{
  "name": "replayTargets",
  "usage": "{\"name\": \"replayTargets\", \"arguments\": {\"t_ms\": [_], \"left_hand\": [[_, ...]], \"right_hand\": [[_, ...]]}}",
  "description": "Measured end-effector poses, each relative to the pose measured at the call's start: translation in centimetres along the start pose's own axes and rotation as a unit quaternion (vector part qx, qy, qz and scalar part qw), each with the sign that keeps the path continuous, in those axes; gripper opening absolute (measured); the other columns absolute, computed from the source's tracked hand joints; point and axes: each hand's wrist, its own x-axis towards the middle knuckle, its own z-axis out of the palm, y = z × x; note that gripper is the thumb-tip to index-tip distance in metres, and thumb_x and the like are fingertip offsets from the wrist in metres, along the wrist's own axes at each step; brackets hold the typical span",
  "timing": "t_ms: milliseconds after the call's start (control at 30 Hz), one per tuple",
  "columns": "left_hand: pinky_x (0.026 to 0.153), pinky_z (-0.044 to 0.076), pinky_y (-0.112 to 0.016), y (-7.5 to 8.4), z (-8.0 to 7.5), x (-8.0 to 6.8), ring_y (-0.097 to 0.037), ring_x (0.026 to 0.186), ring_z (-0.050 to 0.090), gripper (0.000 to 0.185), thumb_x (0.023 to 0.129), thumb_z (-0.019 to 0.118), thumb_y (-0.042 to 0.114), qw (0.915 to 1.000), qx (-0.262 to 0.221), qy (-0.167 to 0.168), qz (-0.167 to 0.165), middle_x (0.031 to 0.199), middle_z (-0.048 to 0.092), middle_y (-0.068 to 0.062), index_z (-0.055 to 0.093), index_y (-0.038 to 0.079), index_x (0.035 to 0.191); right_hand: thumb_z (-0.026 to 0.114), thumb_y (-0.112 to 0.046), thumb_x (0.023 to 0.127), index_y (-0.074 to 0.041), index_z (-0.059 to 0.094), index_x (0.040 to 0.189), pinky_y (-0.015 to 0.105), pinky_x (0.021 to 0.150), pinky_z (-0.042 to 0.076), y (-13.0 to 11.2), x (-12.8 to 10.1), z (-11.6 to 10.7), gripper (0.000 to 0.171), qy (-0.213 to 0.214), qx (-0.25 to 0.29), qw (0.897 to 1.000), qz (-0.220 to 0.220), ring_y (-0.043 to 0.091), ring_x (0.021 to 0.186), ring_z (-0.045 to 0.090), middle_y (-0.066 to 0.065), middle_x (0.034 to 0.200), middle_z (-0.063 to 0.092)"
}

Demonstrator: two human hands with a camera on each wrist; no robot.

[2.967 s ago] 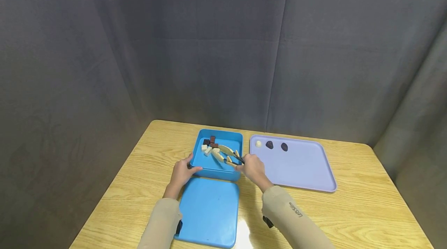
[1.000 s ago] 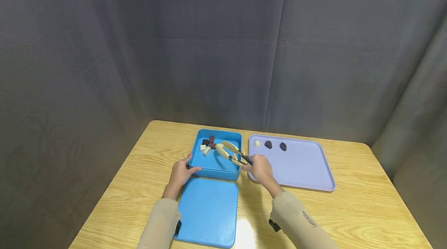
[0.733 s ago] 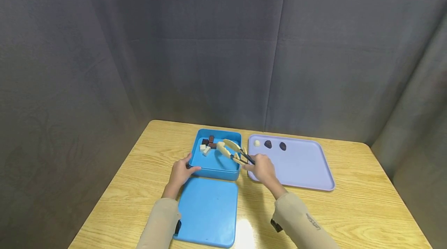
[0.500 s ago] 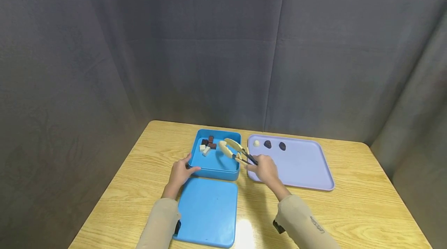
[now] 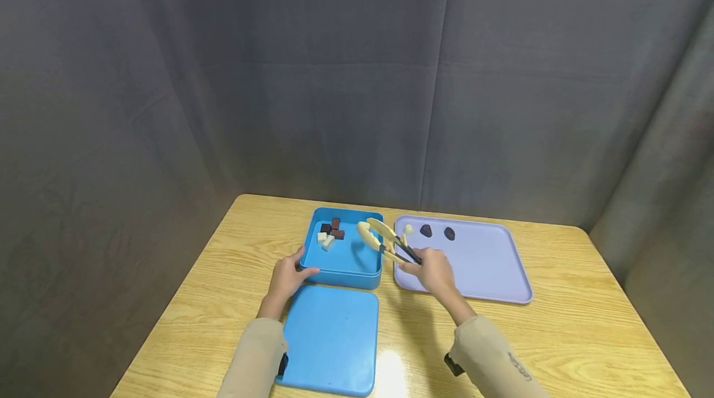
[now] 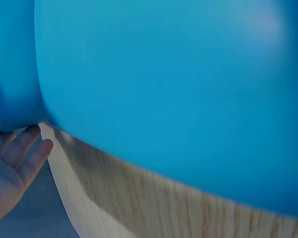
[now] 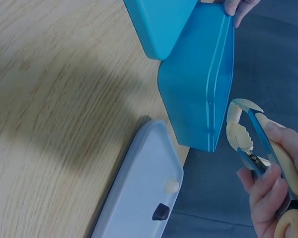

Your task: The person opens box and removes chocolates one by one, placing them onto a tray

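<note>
My left hand holds the near left corner of a blue box, thumb on the front side, fingers along the left. In the left wrist view its fingertips touch the box's side. My right hand grips a pair of cream-and-black tongs. Their cream heads hang spread apart over the right part of the box; whether a pale piece sits at the tips I cannot tell. Clustered at the box's left are dark and brown chocolate-like blocks and white blocks.
To the right lies a lilac tray, carrying a white piece and two dark pieces along its far side. A flat blue lid lies in front of the box on the wooden table. Grey curtains stand behind.
My right hand has drawn the tongs rightward and up, away from the blocks in the box. The blocks look the same in place, and my left hand stays at the corner.
</note>
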Motion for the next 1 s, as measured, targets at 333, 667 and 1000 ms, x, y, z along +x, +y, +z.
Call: {"name": "replayTargets", "arguments": {"t_ms": [333, 667, 1000], "left_hand": [[0.076, 0.044, -0.034, -0.2, 0.2, 0.1, -0.031, 0.118, 0.042, 0.068, 0.075, 0.072, 0.021, 1.0, 0.002, 0.0, 0.002, 0.129, 0.041, -0.022, 0.041, -0.006, 0.129], [0.091, 0.039, -0.045, -0.5, 0.2, 0.1, -0.034, 0.118, 0.039, 0.069, 0.076, 0.072, 0.022, 0.9999, -0.003, -0.002, 0.01, 0.129, 0.042, -0.021, 0.04, -0.006, 0.13], [0.091, 0.039, -0.045, -0.4, 0.2, 0.1, -0.034, 0.118, 0.04, 0.069, 0.075, 0.073, 0.022, 1.0, -0.003, -0.002, 0.009, 0.129, 0.042, -0.022, 0.041, -0.006, 0.13]], "right_hand": [[0.073, -0.027, 0.071, -0.003, 0.069, 0.098, 0.029, 0.044, 0.035, 1.4, -0.5, -1.0, 0.036, 0.014, 0.012, 1.0, 0.004, 0.017, 0.053, 0.044, 0.002, 0.063, 0.057], [0.072, -0.026, 0.074, 0.002, 0.065, 0.106, 0.028, 0.043, 0.033, 2.7, -0.9, -1.9, 0.043, 0.016, 0.02, 1.0, 0.019, 0.017, 0.053, 0.042, 0.005, 0.066, 0.058], [0.072, -0.026, 0.074, 0.004, 0.063, 0.108, 0.027, 0.043, 0.031, 4.5, -1.4, -2.7, 0.046, 0.027, 0.019, 0.998, 0.046, 0.018, 0.055, 0.043, 0.014, 0.077, 0.063]]}}
